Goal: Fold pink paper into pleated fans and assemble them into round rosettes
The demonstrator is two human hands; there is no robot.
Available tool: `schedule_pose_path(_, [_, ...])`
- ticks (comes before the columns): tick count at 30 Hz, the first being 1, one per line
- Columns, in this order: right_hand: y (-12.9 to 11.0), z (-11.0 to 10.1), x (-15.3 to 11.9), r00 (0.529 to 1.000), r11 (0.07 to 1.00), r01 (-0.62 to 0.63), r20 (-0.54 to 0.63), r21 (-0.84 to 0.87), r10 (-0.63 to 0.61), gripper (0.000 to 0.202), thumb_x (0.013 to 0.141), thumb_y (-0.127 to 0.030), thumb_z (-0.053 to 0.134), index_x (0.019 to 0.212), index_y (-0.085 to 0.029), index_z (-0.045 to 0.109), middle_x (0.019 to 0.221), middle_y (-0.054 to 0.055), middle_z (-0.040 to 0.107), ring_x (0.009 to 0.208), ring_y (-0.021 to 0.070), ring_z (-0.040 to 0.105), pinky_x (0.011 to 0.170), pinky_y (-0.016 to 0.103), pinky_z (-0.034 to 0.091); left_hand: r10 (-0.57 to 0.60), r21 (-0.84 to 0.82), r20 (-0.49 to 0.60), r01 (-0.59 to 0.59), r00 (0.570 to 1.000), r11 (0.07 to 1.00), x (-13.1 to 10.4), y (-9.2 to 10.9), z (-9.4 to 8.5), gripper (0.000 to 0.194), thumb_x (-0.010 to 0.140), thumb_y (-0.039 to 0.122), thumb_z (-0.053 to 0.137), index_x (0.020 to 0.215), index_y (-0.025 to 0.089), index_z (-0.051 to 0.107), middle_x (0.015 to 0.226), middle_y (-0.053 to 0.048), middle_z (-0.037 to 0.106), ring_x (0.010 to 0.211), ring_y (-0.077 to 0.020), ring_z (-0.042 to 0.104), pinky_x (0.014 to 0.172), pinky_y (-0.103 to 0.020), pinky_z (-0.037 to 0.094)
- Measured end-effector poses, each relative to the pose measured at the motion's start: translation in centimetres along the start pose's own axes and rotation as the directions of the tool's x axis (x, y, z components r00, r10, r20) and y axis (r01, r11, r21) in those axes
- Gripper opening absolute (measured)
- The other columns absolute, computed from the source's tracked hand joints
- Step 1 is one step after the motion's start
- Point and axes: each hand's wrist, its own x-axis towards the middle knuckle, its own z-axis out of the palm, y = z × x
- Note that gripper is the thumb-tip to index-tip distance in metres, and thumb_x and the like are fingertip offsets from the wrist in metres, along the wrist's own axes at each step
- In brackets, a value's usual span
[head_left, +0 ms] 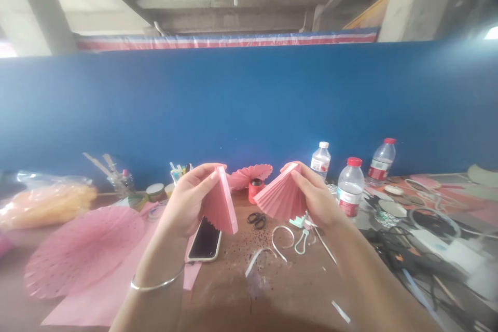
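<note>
My left hand [192, 194] pinches one end of a pleated pink paper fan [220, 205], its folds hanging below the thumb. Opposite it, my right hand [317, 197] is closed on another pleated pink section [282, 197], spread in a wedge toward the middle. Both are held up above the table, apart from each other; whether they belong to one piece I cannot tell. Behind them stand a red round container [255, 192] and an opened pink paper fan [249, 175]. Black-handled scissors [257, 220] lie between and below my hands.
A phone [205, 241] lies under my left hand. Pink paper rounds [85, 249] spread at left beside a plastic bag [46, 199]. Bottles [350, 187] stand at right, near tangled cables [412, 259]. Paper strips [260, 257] and dark bits litter the brown table [229, 301]. A blue partition [241, 104] rises behind.
</note>
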Motion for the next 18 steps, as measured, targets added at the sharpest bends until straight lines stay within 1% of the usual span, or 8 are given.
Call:
schedule_pose_path(3, [0.1, 0.3, 0.1, 0.999, 0.998, 0.047, 0.011, 0.041, -0.048, 0.021, 0.081, -0.041, 0.053, 0.09, -0.023, 0.058, 0.081, 0.0, 0.055, 0.074, 0.0153, 0.051, 0.067, 0.026, 0.04, -0.006, 0.001, 0.008, 0.006, 1.0, 1.0, 0.0, 0.0, -0.1, 0.029, 0.068, 0.033, 0.068, 0.09, 0.017, 0.064, 0.078, -0.004, 0.064, 0.057, -0.0102, 0.058, 0.043, -0.016, 0.042])
schedule_pose_path(7, [0.7, 0.1, 0.4, 0.99, 0.985, 0.135, 0.019, 0.112, -0.138, 0.019, 0.073, -0.036, 0.064, 0.088, -0.023, 0.064, 0.089, 0.002, 0.056, 0.081, 0.0159, 0.052, 0.072, 0.028, 0.042, -0.006, -0.002, 0.023, 0.006, 1.0, 1.0, 0.0, 0.0, -0.3, 0.028, 0.069, 0.033, 0.067, 0.092, 0.018, 0.063, 0.075, -0.003, 0.063, 0.054, -0.0102, 0.057, 0.04, -0.017, 0.042])
schedule_pose_path(9, [1.0, 0.0, 0.5, 0.993, 0.973, 0.112, 0.021, 0.201, -0.118, 0.022, 0.071, -0.037, 0.066, 0.088, -0.024, 0.064, 0.087, 0.002, 0.058, 0.08, 0.0169, 0.053, 0.072, 0.03, 0.043, -0.013, -0.001, 0.034, 0.013, 0.999, 1.0, 0.0, 0.0, -0.4, 0.027, 0.07, 0.034, 0.066, 0.093, 0.019, 0.063, 0.073, -0.002, 0.062, 0.054, -0.0108, 0.057, 0.039, -0.017, 0.041])
schedule_pose_path(11, [1.0, -0.2, 0.5, 0.997, 0.962, 0.068, 0.023, 0.266, -0.076, 0.024, 0.07, -0.038, 0.066, 0.089, -0.024, 0.063, 0.079, 0.002, 0.058, 0.074, 0.0164, 0.053, 0.067, 0.03, 0.043, -0.018, -0.005, 0.04, 0.018, 0.999, 1.0, 0.0, 0.0, -0.5, 0.027, 0.071, 0.033, 0.066, 0.093, 0.019, 0.062, 0.073, -0.001, 0.061, 0.054, -0.011, 0.057, 0.039, -0.018, 0.041])
schedule_pose_path(14, [0.8, -0.3, 0.5, 0.998, 0.944, 0.033, 0.033, 0.327, -0.046, 0.022, 0.076, -0.042, 0.056, 0.089, -0.024, 0.059, 0.061, -0.001, 0.05, 0.058, 0.0143, 0.048, 0.055, 0.028, 0.041, 0.0, -0.009, 0.032, 0.001, 1.0, 1.0, 0.0, 0.2, -0.5, 0.026, 0.07, 0.032, 0.066, 0.092, 0.019, 0.063, 0.075, -0.001, 0.062, 0.057, -0.0102, 0.057, 0.043, -0.017, 0.044])
schedule_pose_path(16, [0.6, -0.4, 0.4, 0.998, 0.932, 0.009, 0.059, 0.363, -0.033, 0.027, 0.081, -0.048, 0.044, 0.088, -0.025, 0.055, 0.058, -0.002, 0.045, 0.053, 0.0141, 0.046, 0.05, 0.028, 0.038, 0.008, 0.001, 0.02, -0.008, 1.0, 1.0, 0.0, 0.3, -0.4, 0.026, 0.07, 0.032, 0.066, 0.091, 0.018, 0.063, 0.077, -0.001, 0.062, 0.059, -0.0097, 0.057, 0.046, -0.017, 0.045])
schedule_pose_path(18, [0.5, -0.5, 0.4, 0.997, 0.925, -0.009, 0.071, 0.38, -0.019, 0.027, 0.081, -0.049, 0.041, 0.086, -0.025, 0.052, 0.06, -0.003, 0.045, 0.051, 0.013, 0.045, 0.047, 0.026, 0.037, 0.002, 0.014, 0.016, -0.002, 1.0, 1.0, 0.0, 0.2, -0.4, 0.027, 0.07, 0.033, 0.066, 0.092, 0.018, 0.063, 0.078, -0.002, 0.062, 0.057, -0.0097, 0.057, 0.044, -0.017, 0.044])
